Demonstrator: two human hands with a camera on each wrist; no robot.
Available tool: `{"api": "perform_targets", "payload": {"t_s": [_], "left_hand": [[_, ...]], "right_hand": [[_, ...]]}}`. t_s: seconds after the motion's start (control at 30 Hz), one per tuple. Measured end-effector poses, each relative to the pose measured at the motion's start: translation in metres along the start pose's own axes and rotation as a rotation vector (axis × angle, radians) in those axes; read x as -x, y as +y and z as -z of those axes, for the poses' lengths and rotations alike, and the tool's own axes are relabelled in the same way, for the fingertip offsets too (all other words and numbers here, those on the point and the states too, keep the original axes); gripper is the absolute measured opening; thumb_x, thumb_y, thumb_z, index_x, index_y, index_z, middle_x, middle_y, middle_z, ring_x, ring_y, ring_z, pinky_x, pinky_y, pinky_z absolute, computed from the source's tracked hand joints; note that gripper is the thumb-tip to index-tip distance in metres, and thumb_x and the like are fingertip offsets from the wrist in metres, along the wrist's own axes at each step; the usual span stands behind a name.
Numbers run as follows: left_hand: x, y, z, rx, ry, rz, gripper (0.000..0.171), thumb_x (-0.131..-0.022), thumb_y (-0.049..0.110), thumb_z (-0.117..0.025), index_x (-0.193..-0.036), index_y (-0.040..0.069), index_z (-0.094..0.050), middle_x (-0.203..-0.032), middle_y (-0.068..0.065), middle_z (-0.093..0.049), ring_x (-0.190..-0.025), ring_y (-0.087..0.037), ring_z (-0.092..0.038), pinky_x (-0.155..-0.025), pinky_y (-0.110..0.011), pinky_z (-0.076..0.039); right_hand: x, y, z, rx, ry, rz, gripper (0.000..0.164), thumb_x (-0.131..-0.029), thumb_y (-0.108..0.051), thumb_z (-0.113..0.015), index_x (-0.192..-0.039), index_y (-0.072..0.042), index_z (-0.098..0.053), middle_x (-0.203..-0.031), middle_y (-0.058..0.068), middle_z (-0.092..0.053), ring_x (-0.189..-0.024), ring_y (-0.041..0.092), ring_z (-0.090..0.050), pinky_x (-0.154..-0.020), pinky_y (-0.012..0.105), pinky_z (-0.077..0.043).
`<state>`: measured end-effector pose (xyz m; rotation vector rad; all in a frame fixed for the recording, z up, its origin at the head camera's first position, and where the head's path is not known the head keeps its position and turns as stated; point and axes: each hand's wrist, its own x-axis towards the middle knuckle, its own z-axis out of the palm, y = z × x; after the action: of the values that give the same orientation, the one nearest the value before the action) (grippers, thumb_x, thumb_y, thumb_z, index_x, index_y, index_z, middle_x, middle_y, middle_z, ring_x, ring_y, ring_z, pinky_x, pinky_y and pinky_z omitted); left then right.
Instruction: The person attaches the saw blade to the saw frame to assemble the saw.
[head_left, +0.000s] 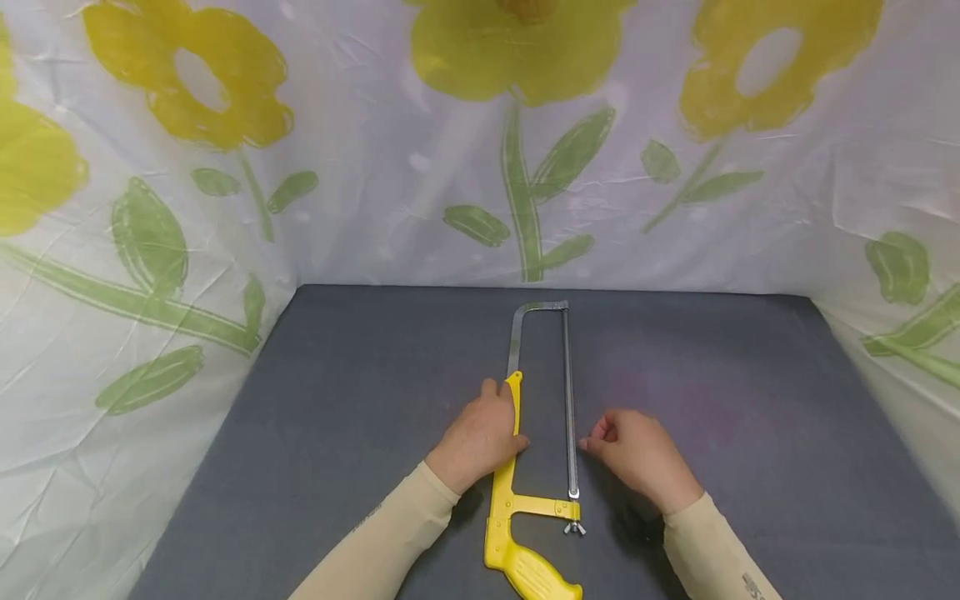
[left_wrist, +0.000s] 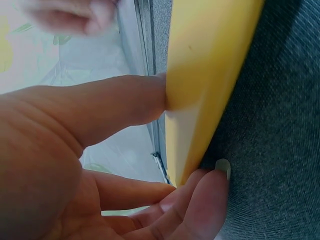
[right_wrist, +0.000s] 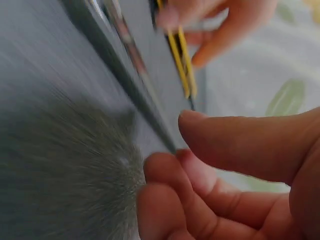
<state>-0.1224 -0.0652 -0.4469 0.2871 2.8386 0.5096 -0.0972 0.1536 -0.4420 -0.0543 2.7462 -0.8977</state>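
A hacksaw with a yellow handle [head_left: 536,575] lies on the dark grey cloth, its handle end nearest me. Its metal frame bends round at the far end, and the long straight blade [head_left: 570,400] runs down the right side to a wing nut [head_left: 574,527]. My left hand [head_left: 480,433] grips the yellow part of the frame; in the left wrist view the thumb presses one face of this yellow bar [left_wrist: 200,75], fingertips at its other side. Just right of the blade, my right hand [head_left: 645,458] has its fingers loosely curled with nothing visible between them.
A dark grey cloth [head_left: 360,358] covers the table beneath both hands. White sheeting [head_left: 360,183] printed with yellow flowers and green leaves stands at the back and along both sides.
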Motion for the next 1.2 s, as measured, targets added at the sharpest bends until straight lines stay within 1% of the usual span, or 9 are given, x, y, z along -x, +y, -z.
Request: {"api": "perform_targets", "payload": {"t_s": [0.13, 0.27, 0.53, 0.63, 0.77, 0.83, 0.97, 1.07, 1.2], "left_hand": [[-0.002, -0.001, 0.004, 0.000, 0.010, 0.010, 0.083, -0.083, 0.030, -0.083, -0.144, -0.009, -0.042, -0.120, -0.018, -0.050, -0.065, -0.018, -0.056, -0.059, -0.028, -0.053], [-0.004, -0.001, 0.009, 0.020, -0.001, 0.054, 0.084, -0.084, 0.028, -0.082, -0.146, -0.009, -0.040, -0.120, -0.018, -0.049, -0.067, -0.019, -0.057, -0.060, -0.029, -0.054], [-0.004, 0.001, 0.006, 0.040, -0.009, 0.088, 0.076, -0.084, 0.028, -0.082, -0.140, -0.010, -0.048, -0.119, -0.019, -0.053, -0.069, -0.020, -0.058, -0.061, -0.031, -0.054], [-0.003, 0.001, 0.004, 0.040, -0.020, 0.090, 0.073, -0.086, 0.028, -0.080, -0.140, -0.010, -0.048, -0.116, -0.019, -0.055, -0.069, -0.020, -0.058, -0.061, -0.032, -0.055], [-0.003, 0.000, 0.002, 0.048, -0.021, 0.078, 0.067, -0.090, 0.024, -0.073, -0.140, -0.011, -0.047, -0.113, -0.018, -0.054, -0.067, -0.020, -0.056, -0.058, -0.032, -0.053], [-0.002, -0.001, 0.001, 0.057, -0.018, 0.070, 0.064, -0.090, 0.022, -0.069, -0.140, -0.012, -0.046, -0.113, -0.018, -0.054, -0.066, -0.021, -0.055, -0.057, -0.032, -0.052], [-0.002, 0.000, -0.001, 0.070, -0.022, 0.055, 0.063, -0.090, 0.020, -0.067, -0.140, -0.013, -0.046, -0.115, -0.020, -0.054, -0.065, -0.021, -0.055, -0.055, -0.031, -0.050], [-0.001, 0.001, -0.002, 0.082, -0.031, 0.058, 0.065, -0.091, 0.020, -0.067, -0.142, -0.013, -0.044, -0.117, -0.020, -0.053, -0.065, -0.021, -0.056, -0.054, -0.030, -0.050], [0.000, 0.002, -0.003, 0.083, -0.041, 0.071, 0.067, -0.092, 0.021, -0.065, -0.145, -0.012, -0.041, -0.121, -0.022, -0.052, -0.065, -0.021, -0.056, -0.055, -0.030, -0.051]], "right_hand": [[0.038, -0.004, -0.006, -0.017, -0.071, 0.032, 0.021, -0.084, -0.027, -0.080, -0.072, -0.022, -0.064, -0.060, -0.009, -0.055, -0.056, 0.009, -0.049, -0.053, 0.027, -0.037], [0.056, -0.001, -0.020, -0.057, -0.120, 0.090, 0.019, -0.084, -0.025, -0.079, -0.072, -0.024, -0.064, -0.060, -0.013, -0.055, -0.054, 0.005, -0.049, -0.052, 0.023, -0.038], [0.061, 0.002, -0.032, -0.047, -0.100, 0.075, 0.020, -0.081, -0.020, -0.081, -0.071, -0.024, -0.065, -0.060, -0.012, -0.055, -0.055, 0.005, -0.047, -0.054, 0.022, -0.038], [0.064, 0.002, -0.033, -0.063, -0.131, 0.042, 0.020, -0.080, -0.031, -0.082, -0.070, -0.025, -0.066, -0.061, -0.012, -0.057, -0.056, 0.006, -0.049, -0.054, 0.023, -0.038], [0.065, 0.002, -0.035, -0.086, -0.153, -0.018, 0.032, -0.077, -0.051, -0.082, -0.068, -0.025, -0.066, -0.059, -0.011, -0.057, -0.056, 0.009, -0.049, -0.052, 0.025, -0.037], [0.064, 0.003, -0.035, -0.108, -0.165, -0.022, 0.034, -0.078, -0.053, -0.081, -0.067, -0.024, -0.067, -0.058, -0.010, -0.057, -0.055, 0.010, -0.050, -0.051, 0.025, -0.037], [0.064, 0.011, -0.032, -0.224, -0.236, 0.019, 0.021, -0.085, -0.031, -0.078, -0.074, -0.016, -0.070, -0.062, -0.005, -0.061, -0.056, 0.012, -0.056, -0.051, 0.027, -0.045], [0.065, 0.016, -0.030, -0.275, -0.256, 0.036, 0.011, -0.084, -0.016, -0.076, -0.077, -0.011, -0.070, -0.064, -0.002, -0.062, -0.057, 0.014, -0.058, -0.052, 0.027, -0.048], [0.067, 0.016, -0.029, -0.214, -0.227, 0.051, 0.013, -0.080, -0.019, -0.081, -0.075, -0.016, -0.069, -0.062, -0.006, -0.061, -0.055, 0.010, -0.054, -0.051, 0.024, -0.042]]}}
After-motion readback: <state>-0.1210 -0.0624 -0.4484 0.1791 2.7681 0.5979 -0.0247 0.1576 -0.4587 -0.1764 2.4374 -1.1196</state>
